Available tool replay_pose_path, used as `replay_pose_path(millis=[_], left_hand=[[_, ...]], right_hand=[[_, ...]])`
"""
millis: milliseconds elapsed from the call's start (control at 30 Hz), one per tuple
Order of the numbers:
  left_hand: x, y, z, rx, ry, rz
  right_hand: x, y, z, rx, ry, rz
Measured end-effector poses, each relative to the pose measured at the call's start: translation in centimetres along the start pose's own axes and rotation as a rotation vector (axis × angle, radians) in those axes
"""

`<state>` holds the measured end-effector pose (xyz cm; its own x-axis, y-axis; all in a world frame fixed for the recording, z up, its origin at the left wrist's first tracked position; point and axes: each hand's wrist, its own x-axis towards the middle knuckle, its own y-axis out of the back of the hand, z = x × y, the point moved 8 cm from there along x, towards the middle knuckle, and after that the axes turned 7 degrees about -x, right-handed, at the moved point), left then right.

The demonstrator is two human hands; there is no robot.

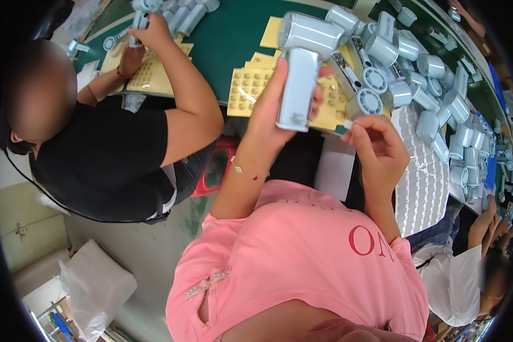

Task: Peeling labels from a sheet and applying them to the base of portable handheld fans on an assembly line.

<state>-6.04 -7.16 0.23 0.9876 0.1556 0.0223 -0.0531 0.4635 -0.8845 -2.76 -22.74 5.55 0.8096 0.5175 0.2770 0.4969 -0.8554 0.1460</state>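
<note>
My left hand (268,108) is wrapped round the handle of a pale blue handheld fan (299,88), held up in front of me with its round head pointing away. The fan's handle end faces me and carries a small grey marking. My right hand (380,149) is closed in a pinch just right of the fan, apart from it. Between thumb and forefinger is a small white label (348,123). Below and right of that hand hangs a large sheet (422,176) with rows of white strips.
Yellow label sheets (248,85) lie on the green table (233,34) ahead. Many pale blue fans (382,50) are heaped to the right. At left, a co-worker in black (108,154) handles another fan by a red stool (215,168). Another person in white (453,285) sits at right.
</note>
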Motion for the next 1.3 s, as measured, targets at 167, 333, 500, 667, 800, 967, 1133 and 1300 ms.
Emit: replay_pose_path(millis=[167,333,500,667,800,967,1133,1300], left_hand=[[4.6,5.1,13.8,1.709,-0.714,0.817],[8.4,11.2,18.8,2.25,-0.502,1.454],[8.8,10.9,18.7,2.34,-0.483,1.463],[22.9,-0.3,15.8,2.095,-1.114,0.239],[40.3,-3.0,9.7,2.323,-0.79,-0.392],[55.3,2.5,4.0,2.674,-0.296,-0.756],[59.7,3.2,3.2,2.313,-0.34,-0.805],[56.7,3.1,4.8,2.445,-0.416,-0.726]], right_hand=[[-0.7,2.3,1.8,0.026,-0.075,-0.003],[-1.7,5.3,3.1,0.034,-0.097,0.023],[-2.4,9.3,4.1,0.071,-0.167,0.077],[-2.7,14.6,4.3,0.085,-0.147,0.161],[-2.1,18.9,4.0,-0.017,-0.063,0.303],[-2.3,22.3,5.8,-0.015,-0.151,0.583],[-1.7,22.1,7.8,-0.005,-0.206,0.542],[-2.5,22.6,6.1,-0.046,-0.136,0.491]])
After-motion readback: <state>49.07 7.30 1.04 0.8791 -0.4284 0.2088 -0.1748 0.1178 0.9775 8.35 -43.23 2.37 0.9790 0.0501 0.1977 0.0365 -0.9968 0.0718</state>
